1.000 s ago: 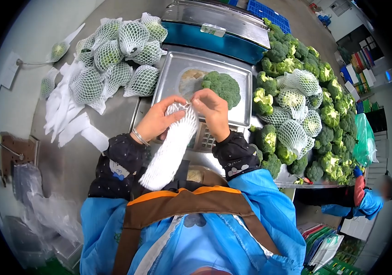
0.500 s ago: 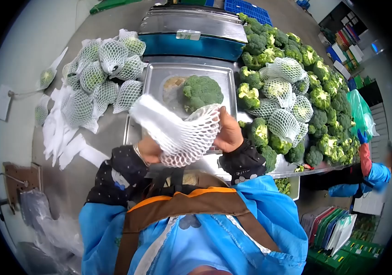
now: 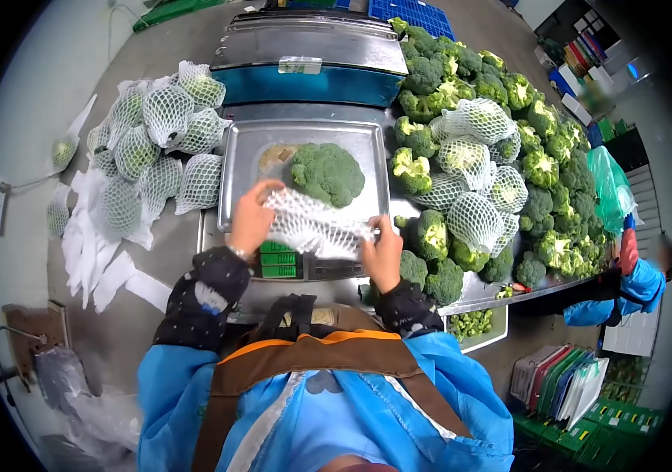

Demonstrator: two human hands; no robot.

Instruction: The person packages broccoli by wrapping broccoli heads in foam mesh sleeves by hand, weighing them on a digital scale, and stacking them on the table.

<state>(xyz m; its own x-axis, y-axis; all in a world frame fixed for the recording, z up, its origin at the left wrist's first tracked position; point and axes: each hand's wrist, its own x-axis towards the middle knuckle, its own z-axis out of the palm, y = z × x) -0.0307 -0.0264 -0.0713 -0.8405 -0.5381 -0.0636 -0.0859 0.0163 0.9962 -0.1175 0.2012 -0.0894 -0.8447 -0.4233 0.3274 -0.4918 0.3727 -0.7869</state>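
A white foam mesh sleeve (image 3: 316,224) is stretched between my two hands, above the front of the metal scale pan. My left hand (image 3: 253,216) grips its left end, and my right hand (image 3: 383,253) has hold of the right end. Just beyond the sleeve, a bare broccoli head (image 3: 328,175) rests on the scale pan (image 3: 243,169). A brownish round patch marks the pan left of the broccoli. Below the sleeve, the scale's green-lit display (image 3: 279,263) is partly visible.
Netted broccoli (image 3: 167,116) is piled on the left, beside flat white sleeves (image 3: 88,244). Bare broccoli (image 3: 536,165) heaps up at right, with several netted heads (image 3: 473,220) on it. A teal and steel machine (image 3: 308,67) stands behind the pan. Another person (image 3: 631,291) is at far right.
The sleeve has gone from hanging loosely bent to being pulled sideways between both hands. My left hand has moved up to its left end. The scale display has come into view.
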